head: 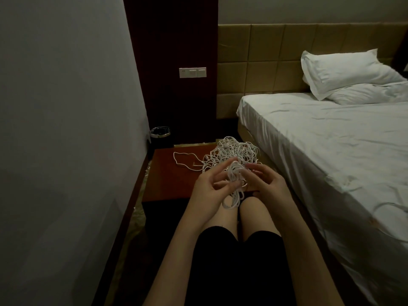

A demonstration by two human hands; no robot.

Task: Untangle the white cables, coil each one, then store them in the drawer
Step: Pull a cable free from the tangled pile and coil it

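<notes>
A small coil of white cable (235, 173) is being pinched between left hand (209, 186) and right hand (262, 182), fingers seemingly curled on it; the 1 strand is best drawn slowly from the tangled cable pile (234, 151).

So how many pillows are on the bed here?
1, possibly more. One white pillow lies at the head of the bed, against the padded headboard. The frame's right edge cuts the bed off, so others may be hidden.

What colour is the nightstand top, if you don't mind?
Reddish-brown wood on the nightstand, seen in the head view.
</notes>
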